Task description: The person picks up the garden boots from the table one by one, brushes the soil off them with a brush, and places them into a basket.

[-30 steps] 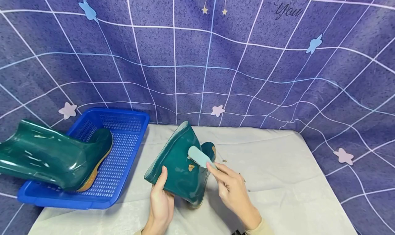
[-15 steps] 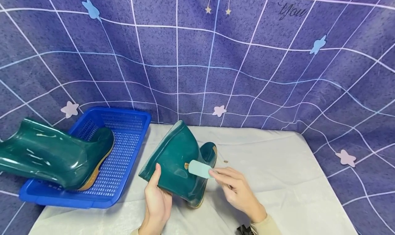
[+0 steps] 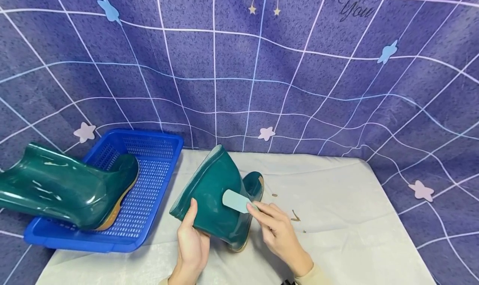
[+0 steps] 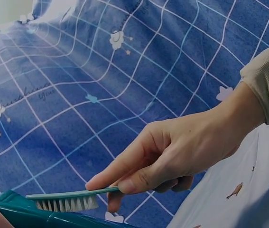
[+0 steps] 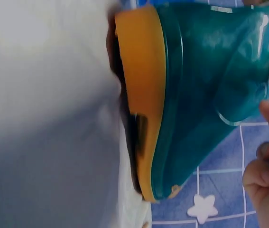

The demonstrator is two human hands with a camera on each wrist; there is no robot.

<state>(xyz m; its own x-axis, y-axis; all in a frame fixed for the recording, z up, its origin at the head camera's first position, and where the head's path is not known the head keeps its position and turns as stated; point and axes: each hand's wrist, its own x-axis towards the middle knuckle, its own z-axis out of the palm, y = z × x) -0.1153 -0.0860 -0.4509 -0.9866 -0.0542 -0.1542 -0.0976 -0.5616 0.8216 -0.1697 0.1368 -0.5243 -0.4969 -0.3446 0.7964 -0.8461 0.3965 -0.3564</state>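
Overhanging the basket: second boot, glossy green with a tan sole, on its side; the shaft crosses the left rim and runs out of frame, the foot lies within.
Basket: blue basket, rectangular, with perforated walls and floor; a strip of cloth separates its right rim from the left hand.
Left hand: left hand grips the shaft near its mouth; the thumb lies on the upper face, the other fingers are mostly hidden beneath, so their spacing cannot be told.
Held boot: held boot, smooth green, tilted over the cloth with its mouth to the left and its toe to the far right; thick orange sole facing the cloth, brown patch at the toe.
Brush: pale green brush, flat-backed and rounded, its short pale bristles turned down onto the shaft.
Right hand: right hand pinches the brush handle between thumb and forefinger, the remaining fingers bent below.
Right-hand margin: white cloth, lightly creased, extending broadly to the table's right edge; brown fragments lie just beyond the hand.
Backdrop: purple-blue curtain, gridded and star-patterned, bounding the table's far edge.
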